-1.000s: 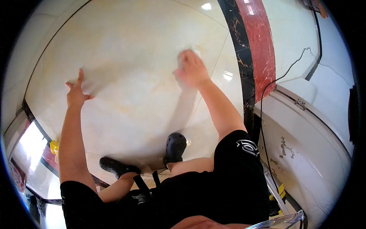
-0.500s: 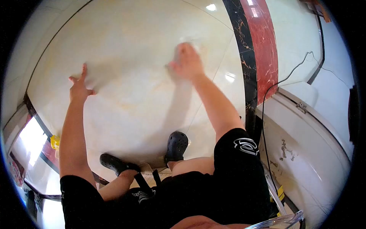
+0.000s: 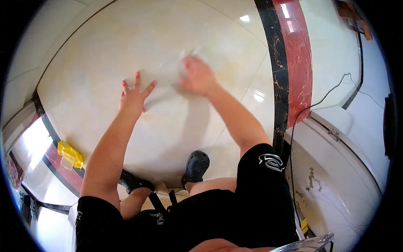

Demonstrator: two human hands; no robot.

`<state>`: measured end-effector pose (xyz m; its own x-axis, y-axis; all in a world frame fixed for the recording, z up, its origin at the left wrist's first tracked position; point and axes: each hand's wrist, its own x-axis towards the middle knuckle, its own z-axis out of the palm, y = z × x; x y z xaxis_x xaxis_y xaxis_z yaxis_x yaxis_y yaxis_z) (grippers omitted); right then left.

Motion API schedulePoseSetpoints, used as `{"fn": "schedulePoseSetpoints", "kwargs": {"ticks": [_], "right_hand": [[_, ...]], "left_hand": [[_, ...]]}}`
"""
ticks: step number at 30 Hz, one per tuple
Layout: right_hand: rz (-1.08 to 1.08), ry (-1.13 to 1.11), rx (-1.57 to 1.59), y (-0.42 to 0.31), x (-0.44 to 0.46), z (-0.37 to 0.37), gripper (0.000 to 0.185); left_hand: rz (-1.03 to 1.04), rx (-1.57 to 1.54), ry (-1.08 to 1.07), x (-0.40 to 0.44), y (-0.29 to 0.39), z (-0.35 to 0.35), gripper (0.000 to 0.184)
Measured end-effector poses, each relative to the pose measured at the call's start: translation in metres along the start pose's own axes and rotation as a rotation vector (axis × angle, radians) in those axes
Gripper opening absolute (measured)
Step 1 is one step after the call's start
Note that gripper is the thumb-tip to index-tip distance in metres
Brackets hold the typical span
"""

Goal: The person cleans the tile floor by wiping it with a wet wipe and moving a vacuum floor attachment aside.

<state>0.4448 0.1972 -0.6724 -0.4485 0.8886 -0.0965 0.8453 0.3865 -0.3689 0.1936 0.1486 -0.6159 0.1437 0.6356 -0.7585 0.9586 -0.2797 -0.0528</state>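
Observation:
My left hand point(image 3: 133, 101) rests on the pale glossy tile floor point(image 3: 155, 134) with its fingers spread wide, holding nothing. To its right, my right hand point(image 3: 197, 75) is smeared by motion and lies low over the same tile. A whitish, blurred piece that looks like a white wipe point(image 3: 191, 53) shows at its fingertips; most of it is hidden under the hand. Left of my left forearm lies a yellow packet with a pale lid point(image 3: 70, 155), of the kind that holds wet wipes.
My feet in dark clogs point(image 3: 196, 166) stand close to the tile. On the right run a black and red marble strip point(image 3: 299, 63), a thin black cable point(image 3: 319, 103) and a white hinged door or panel point(image 3: 336, 168) with flaking paint.
My left hand has moved right, toward my right hand, with fingers still spread. My right hand has shifted slightly left and down. More of the yellow packet shows.

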Motion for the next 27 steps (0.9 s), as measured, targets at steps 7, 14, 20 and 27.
{"fn": "schedulePoseSetpoints", "kwargs": {"ticks": [7, 14, 20, 27], "right_hand": [[0.083, 0.045, -0.112, 0.026, 0.025, 0.002, 0.068], [-0.084, 0.104, -0.073, 0.018, -0.010, -0.001, 0.063], [0.064, 0.118, -0.147, 0.024, 0.014, -0.006, 0.064], [-0.011, 0.142, -0.170, 0.021, -0.002, -0.006, 0.063]], "left_hand": [[-0.004, 0.004, -0.040, -0.002, -0.003, -0.002, 0.106], [0.006, -0.020, -0.007, -0.003, -0.002, 0.001, 0.107], [0.015, -0.051, 0.049, 0.000, -0.004, 0.008, 0.116], [-0.007, -0.012, 0.013, 0.002, -0.001, 0.007, 0.116]]}}
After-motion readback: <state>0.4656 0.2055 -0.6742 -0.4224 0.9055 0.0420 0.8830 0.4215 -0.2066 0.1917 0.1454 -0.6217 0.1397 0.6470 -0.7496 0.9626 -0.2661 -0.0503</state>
